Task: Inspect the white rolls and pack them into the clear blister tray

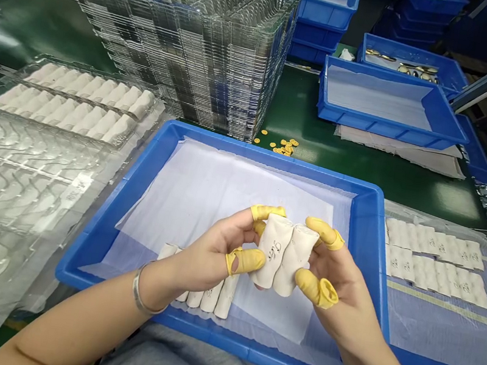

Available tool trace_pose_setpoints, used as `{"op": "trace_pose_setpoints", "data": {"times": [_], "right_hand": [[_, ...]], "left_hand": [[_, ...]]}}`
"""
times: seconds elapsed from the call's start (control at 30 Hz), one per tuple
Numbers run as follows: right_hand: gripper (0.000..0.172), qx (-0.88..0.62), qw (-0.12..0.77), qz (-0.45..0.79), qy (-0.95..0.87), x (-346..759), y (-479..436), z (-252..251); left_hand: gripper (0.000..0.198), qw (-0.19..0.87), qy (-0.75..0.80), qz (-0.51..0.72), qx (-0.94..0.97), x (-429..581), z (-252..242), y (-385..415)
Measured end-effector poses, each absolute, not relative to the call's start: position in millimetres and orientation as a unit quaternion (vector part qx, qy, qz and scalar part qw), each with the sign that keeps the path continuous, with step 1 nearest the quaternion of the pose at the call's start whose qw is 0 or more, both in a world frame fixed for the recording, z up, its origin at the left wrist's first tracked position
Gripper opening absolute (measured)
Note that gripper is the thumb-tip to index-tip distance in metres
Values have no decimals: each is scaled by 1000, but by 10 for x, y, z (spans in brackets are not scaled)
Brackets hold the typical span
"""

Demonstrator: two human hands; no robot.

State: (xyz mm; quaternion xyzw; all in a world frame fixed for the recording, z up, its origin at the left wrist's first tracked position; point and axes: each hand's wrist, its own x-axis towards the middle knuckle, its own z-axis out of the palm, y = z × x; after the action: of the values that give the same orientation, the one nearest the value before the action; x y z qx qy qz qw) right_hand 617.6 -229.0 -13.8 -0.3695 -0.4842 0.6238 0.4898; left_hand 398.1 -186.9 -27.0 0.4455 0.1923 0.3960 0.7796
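Observation:
My left hand [218, 243], with yellow finger cots on its thumb and fingers, pinches a white fabric roll [272, 252] that bears dark script lettering. A second white roll [297, 259] stands side by side with it, touching it, gripped between the thumb and fingers of my right hand [340, 272], which also wears yellow cots. Both rolls are held upright over a blue tray [375, 228] lined with white sheets [233, 187]. Several similar rolls [209, 299] lie in the tray's near left part, partly hidden behind my left hand and wrist.
Clear plastic trays [32, 174] at left hold rows of white rolls [65, 111] in their far part. Behind stands a tall stack of clear trays [191, 45]. Yellow discs [286, 147] lie on the green table [300, 114]. More rolls [438, 263] and a blue bin [386, 125] are at right.

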Motion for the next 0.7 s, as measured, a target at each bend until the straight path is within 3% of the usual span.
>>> {"op": "trace_pose_setpoints", "data": {"times": [0.23,0.5,0.7], "right_hand": [[41,-361,495,624,-486,6136,-2278,-92],[44,-425,526,457,-578,6117,-2328,-154],[42,-437,519,468,-566,6080,-2338,-179]], "left_hand": [[51,750,226,386,486,3976,-242,-1878],[15,532,272,422,681,4014,-186,-1908],[26,534,270,468,650,4065,-275,-1899]]}}
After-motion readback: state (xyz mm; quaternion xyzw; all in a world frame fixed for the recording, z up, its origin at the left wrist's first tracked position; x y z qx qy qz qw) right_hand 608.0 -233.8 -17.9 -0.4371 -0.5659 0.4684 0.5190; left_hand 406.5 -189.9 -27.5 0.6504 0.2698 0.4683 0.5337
